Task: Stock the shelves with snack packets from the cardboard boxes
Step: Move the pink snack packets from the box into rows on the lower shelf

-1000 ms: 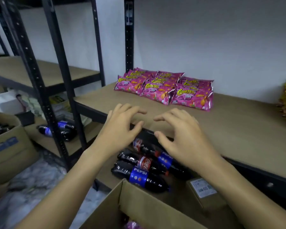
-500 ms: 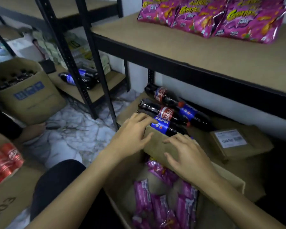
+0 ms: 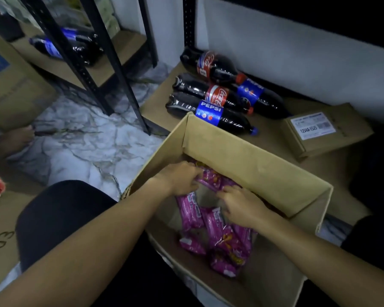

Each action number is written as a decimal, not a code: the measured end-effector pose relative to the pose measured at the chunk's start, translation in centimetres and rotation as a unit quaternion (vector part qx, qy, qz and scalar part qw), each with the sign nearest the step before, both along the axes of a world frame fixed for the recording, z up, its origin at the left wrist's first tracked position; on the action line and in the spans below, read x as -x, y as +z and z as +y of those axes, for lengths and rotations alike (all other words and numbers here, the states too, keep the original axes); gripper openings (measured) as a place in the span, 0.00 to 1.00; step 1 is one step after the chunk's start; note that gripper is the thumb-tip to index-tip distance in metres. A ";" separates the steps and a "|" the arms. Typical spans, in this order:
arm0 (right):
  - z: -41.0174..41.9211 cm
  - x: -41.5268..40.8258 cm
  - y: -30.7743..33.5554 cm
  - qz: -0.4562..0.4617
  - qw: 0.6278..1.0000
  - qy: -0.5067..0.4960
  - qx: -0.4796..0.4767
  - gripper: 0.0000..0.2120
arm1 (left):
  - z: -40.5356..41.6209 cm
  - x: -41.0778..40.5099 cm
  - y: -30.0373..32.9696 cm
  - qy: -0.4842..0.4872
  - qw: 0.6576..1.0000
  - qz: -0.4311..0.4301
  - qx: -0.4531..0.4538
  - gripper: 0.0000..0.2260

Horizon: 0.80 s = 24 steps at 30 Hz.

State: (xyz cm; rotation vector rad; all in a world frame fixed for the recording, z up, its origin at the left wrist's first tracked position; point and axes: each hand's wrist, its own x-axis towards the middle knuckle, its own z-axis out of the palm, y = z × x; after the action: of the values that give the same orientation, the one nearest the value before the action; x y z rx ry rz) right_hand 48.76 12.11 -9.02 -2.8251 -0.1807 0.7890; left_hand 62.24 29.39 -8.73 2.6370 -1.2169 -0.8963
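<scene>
Open cardboard box point(image 3: 253, 160) before you, its far wall against the low shelf board point(image 3: 157, 96). On that board lie four cola bottles point(image 3: 211, 107) on their sides, with a small labelled carton point(image 3: 324, 131) to their right. Inside the box: pink snack packets point(image 3: 222, 240), loosely heaped. Your left hand point(image 3: 180, 178) curls its fingers around the uppermost packet point(image 3: 211, 180); your right hand point(image 3: 242, 207) touches the same packet from the near side, though its grip cannot be told.
</scene>
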 end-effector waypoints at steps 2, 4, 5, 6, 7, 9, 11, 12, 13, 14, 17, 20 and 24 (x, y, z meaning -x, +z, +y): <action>0.4 -0.1 -1.2 0.052 0.998 0.017 0.012 0.14 | -0.4 0.2 -1.3 -0.014 0.999 0.028 -0.031 0.13; 0.8 -0.1 -2.2 0.098 0.994 0.038 0.035 0.13 | -1.2 0.6 -2.5 -0.034 0.997 0.039 -0.057 0.16; 1.1 0.0 -2.8 0.114 0.991 0.055 0.044 0.14 | -1.5 0.9 -3.3 -0.052 0.995 0.036 -0.075 0.17; 1.3 0.1 -3.3 0.125 0.988 0.072 0.049 0.16 | -2.0 1.2 -4.0 -0.075 0.992 0.034 -0.096 0.17; 1.6 0.3 -3.7 0.135 0.985 0.090 0.052 0.17 | -2.3 1.6 -4.9 -0.099 0.987 0.035 -0.120 0.17; 1.8 0.6 -4.6 0.152 0.980 0.115 0.059 0.18 | -2.8 2.1 -6.7 -0.145 0.975 0.042 -0.164 0.17; 1.9 0.8 -5.3 0.177 0.974 0.122 0.068 0.17 | -3.1 2.2 -8.3 -0.191 0.963 0.033 -0.186 0.19; 1.9 1.0 -5.6 0.190 0.971 0.125 0.069 0.17 | -3.2 2.2 -8.9 -0.210 0.958 0.026 -0.193 0.21; 1.9 1.1 -5.8 0.201 0.968 0.129 0.074 0.18 | -3.4 2.3 -9.3 -0.228 0.952 0.017 -0.203 0.23; 1.8 1.2 -5.9 0.208 0.966 0.132 0.077 0.18 | -3.5 2.2 -9.7 -0.242 0.947 0.007 -0.212 0.24; 1.5 1.4 -6.0 0.214 0.964 0.140 0.080 0.15 | -3.7 2.0 -10.5 -0.255 0.936 -0.002 -0.243 0.27; 1.4 1.4 -6.1 0.202 0.966 0.144 0.079 0.12 | -3.7 1.9 -10.8 -0.246 0.933 0.004 -0.261 0.27; 1.4 1.3 -6.0 0.190 0.967 0.151 0.078 0.08 | -3.5 1.8 -11.0 -0.218 0.932 0.044 -0.286 0.27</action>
State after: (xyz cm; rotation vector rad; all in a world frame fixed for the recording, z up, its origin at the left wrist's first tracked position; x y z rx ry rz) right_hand 47.42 13.50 -15.00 -2.7506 -0.5141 1.4507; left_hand 60.39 25.88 -19.71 2.7135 -1.7850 -1.6450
